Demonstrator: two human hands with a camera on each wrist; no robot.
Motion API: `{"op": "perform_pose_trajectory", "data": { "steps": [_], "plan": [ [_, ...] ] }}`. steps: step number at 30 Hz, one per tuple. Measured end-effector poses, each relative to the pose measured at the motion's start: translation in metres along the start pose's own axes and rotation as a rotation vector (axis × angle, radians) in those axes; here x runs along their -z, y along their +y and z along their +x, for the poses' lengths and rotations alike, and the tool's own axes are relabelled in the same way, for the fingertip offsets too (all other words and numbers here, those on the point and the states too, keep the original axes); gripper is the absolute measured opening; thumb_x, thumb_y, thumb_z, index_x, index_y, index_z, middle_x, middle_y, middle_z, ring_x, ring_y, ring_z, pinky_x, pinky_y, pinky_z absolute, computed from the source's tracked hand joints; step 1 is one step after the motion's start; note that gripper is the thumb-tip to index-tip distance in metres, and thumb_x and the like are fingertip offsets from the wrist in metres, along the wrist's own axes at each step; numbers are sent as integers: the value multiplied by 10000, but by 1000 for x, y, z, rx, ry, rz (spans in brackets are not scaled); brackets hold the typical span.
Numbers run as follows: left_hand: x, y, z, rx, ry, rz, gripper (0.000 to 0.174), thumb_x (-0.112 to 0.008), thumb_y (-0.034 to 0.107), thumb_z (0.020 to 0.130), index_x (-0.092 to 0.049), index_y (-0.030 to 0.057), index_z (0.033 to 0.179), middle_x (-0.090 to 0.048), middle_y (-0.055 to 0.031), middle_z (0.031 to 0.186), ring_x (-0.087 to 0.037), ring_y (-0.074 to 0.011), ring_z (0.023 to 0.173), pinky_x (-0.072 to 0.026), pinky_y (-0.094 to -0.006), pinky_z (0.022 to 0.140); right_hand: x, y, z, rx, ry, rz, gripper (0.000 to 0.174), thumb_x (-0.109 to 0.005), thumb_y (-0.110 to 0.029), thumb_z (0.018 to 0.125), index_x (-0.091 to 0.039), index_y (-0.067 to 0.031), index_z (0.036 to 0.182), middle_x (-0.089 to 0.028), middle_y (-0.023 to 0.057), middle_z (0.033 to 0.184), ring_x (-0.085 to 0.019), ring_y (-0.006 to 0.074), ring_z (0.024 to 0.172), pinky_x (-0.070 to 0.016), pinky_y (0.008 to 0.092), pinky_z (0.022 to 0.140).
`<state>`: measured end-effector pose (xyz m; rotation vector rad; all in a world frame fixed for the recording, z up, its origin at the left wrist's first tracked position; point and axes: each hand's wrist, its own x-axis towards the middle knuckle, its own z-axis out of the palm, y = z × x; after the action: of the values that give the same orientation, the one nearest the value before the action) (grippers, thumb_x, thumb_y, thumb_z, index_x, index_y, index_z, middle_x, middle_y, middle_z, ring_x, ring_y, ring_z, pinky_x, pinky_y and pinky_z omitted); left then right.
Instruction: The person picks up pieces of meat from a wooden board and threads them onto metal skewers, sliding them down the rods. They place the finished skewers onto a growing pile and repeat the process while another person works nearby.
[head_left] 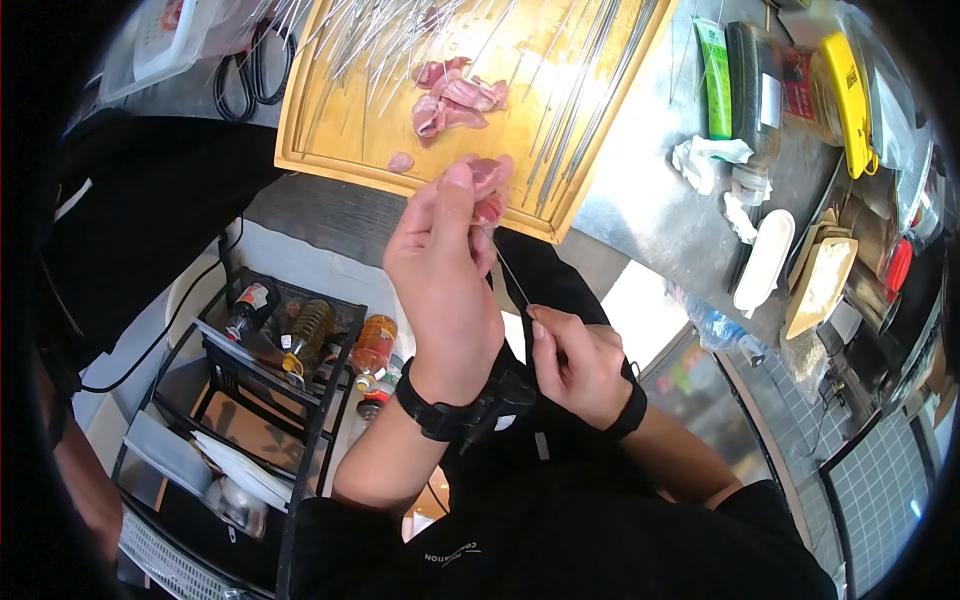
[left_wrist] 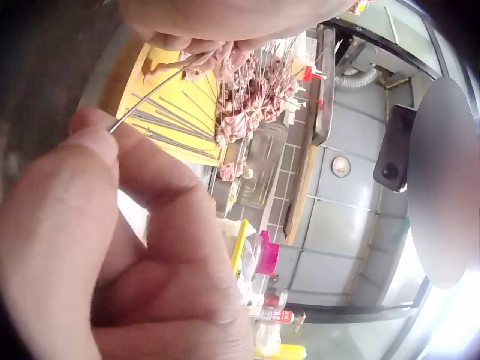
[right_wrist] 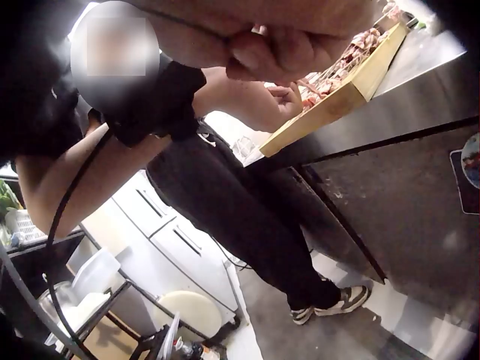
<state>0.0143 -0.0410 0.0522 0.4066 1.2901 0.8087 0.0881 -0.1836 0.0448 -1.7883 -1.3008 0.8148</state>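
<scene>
My left hand pinches a piece of pink raw meat between thumb and fingers, over the near edge of the wooden tray. Just below it, another bit of meat sits at the upper end of a thin metal skewer. Lower down, my right hand pinches the skewer's other end. In the left wrist view the skewer runs from the right hand's thumb and finger up to the meat. A small heap of meat pieces lies on the tray, with one loose piece nearer.
Many metal skewers lie on the tray. Loaded skewers are piled beyond. Bottles and crumpled tissue occupy the steel counter at right. Another person stands close by, at left in the head view, beside a black rack.
</scene>
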Motion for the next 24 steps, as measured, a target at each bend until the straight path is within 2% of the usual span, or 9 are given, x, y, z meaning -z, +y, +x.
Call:
{"op": "perform_pose_trajectory", "data": {
  "steps": [11, 14, 15, 16, 17, 18, 20, 22, 24],
  "plan": [
    [-2, -1, -8, 28, -26, 93, 269, -581, 227, 1049, -678, -12, 1126, -745, -96, 1062, -515, -20, 681, -336, -160, 539, -3, -4, 19, -16, 71, 69, 153, -668, 55, 885, -666, 23, 1034, -648, 111, 685, -638, 210, 502, -478, 308, 477],
    [4, 10, 3, -23, -183, 216, 265, -578, 210, 1047, -683, -9, 1153, -748, -97, 1063, -536, -25, 703, -346, -164, 546, 4, -3, 18, -105, 102, 130, 138, -660, 47, 900, -675, 17, 1034, -628, 90, 658, -616, 171, 482, -468, 291, 475],
    [10, 16, 11, -213, -199, 396, 242, -605, 184, 1033, -684, -14, 1149, -744, -73, 1054, -556, -39, 718, -392, -182, 569, 8, -3, 19, -82, 114, 126, 81, -612, 51, 939, -652, 42, 1010, -663, 58, 628, -573, 65, 480, -413, 210, 489],
    [15, 21, 18, -404, -215, 574, 222, -633, 158, 1020, -685, -18, 1145, -740, -49, 1044, -577, -54, 732, -439, -200, 592, 11, 0, 18, -81, 117, 125, 81, -612, 51, 939, -652, 42, 1010, -663, 58, 628, -573, 65, 480, -413, 210, 489],
    [18, 25, 24, -581, -125, 796, 194, -694, 137, 964, -690, 19, 1118, -713, -35, 1010, -624, -105, 740, -489, -257, 626, 14, 2, 17, -87, 142, 141, 101, -631, 50, 925, -664, 29, 1019, -643, 56, 626, -575, 91, 467, -427, 231, 480],
    [18, 29, 30, -582, -128, 795, 194, -694, 137, 964, -690, 19, 1118, -713, -35, 1010, -624, -105, 740, -489, -257, 626, 17, 5, 15, -92, 166, 157, 124, -650, 48, 911, -676, 17, 1028, -623, 54, 624, -576, 118, 455, -442, 253, 471],
    [15, 34, 43, -956, 3, 1293, 205, -750, 117, 892, -695, 52, 1079, -679, -54, 947, -651, -156, 727, -516, -302, 642, 22, 7, 11, -119, 146, 142, 104, -639, 48, 922, -669, 26, 1019, -645, 48, 643, -580, 96, 467, -428, 231, 476],
    [18, 31, 52, -910, 5, 1304, 211, -768, 88, 847, -696, 75, 1046, -644, -67, 865, -662, -202, 735, -533, -344, 662, 23, 8, 11, -220, 175, 160, 87, -632, 44, 932, -662, 35, 1013, -650, 52, 638, -578, 77, 479, -420, 221, 483],
    [26, 29, 59, -902, -8, 1363, 217, -770, 99, 861, -699, 61, 1062, -672, -56, 868, -643, -147, 699, -521, -303, 643, 23, 11, 11, -222, 193, 148, 78, -629, 42, 937, -662, 39, 1008, -639, 51, 615, -569, 62, 480, -417, 220, 483]
  ]
}}
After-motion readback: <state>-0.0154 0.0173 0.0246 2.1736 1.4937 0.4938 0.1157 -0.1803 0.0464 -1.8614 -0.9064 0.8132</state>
